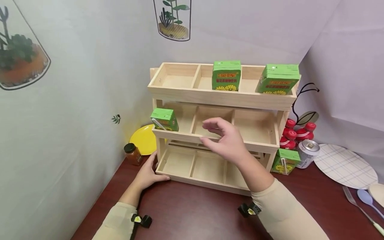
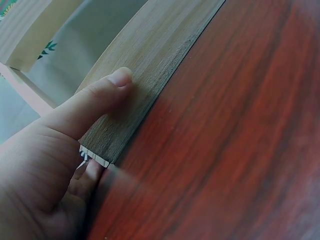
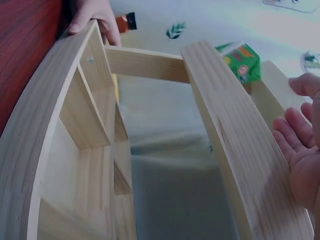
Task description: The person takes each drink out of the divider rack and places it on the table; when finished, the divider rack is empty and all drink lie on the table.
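Observation:
A three-tier wooden shelf stands on the table. My left hand grips the bottom tier's front left corner; in the left wrist view its thumb lies on the front board with fingers round the end. My right hand hovers before the middle tier, holding nothing, its fingers loosely bent and apart from the thumb. Green drink cartons sit on the shelf: one carton in the middle tier's left compartment, another carton in the top tier's middle, and a tilted carton at top right.
To the left are a spice jar and a yellow plate. On the right stand several red bottles, a silver can and a green carton. Farther right lie a checked placemat, a fork and a spoon.

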A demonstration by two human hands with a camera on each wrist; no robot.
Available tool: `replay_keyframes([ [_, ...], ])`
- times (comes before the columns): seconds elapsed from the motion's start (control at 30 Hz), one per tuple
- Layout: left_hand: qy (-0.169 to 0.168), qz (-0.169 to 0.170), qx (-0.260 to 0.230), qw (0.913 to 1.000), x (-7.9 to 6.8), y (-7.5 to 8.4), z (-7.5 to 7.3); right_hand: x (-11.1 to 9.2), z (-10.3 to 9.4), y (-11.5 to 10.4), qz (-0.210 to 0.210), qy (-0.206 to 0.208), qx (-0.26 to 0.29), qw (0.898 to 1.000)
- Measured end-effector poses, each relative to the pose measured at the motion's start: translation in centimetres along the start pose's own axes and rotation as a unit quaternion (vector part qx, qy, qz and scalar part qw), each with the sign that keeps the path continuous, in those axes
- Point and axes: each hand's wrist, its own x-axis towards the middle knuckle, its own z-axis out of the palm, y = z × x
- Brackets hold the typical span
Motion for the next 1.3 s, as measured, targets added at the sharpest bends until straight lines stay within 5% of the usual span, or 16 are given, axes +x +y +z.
replay_keyframes([
  [0.3, 0.004, 0.010, 0.003, 0.9999, -0.1, 0.0, -0.2, 2.2, 3.5, 0.3, -0.061, -0.031, -0.073, 0.995],
  [0.57, -0.001, 0.007, -0.002, 1.0000, 0.3, -0.1, 0.3, 3.1, 4.9, 0.2, -0.076, 0.007, -0.130, 0.989],
  [0.73, -0.003, 0.009, 0.002, 1.0000, 0.3, 0.0, 0.4, 3.7, 5.8, -0.2, -0.052, -0.038, -0.160, 0.985],
  [0.9, 0.001, 0.011, 0.001, 0.9999, 0.3, 0.2, 0.2, 4.3, 7.0, -0.6, 0.001, -0.081, -0.242, 0.967],
  [1.1, -0.004, 0.012, -0.006, 0.9999, 0.1, 0.2, 0.1, 4.7, 8.5, -0.9, 0.072, -0.032, -0.298, 0.951],
  [1.3, 0.009, -0.001, 0.009, 0.9999, 0.1, 0.3, 0.1, 4.8, 9.4, -1.0, 0.084, 0.011, -0.313, 0.946],
])
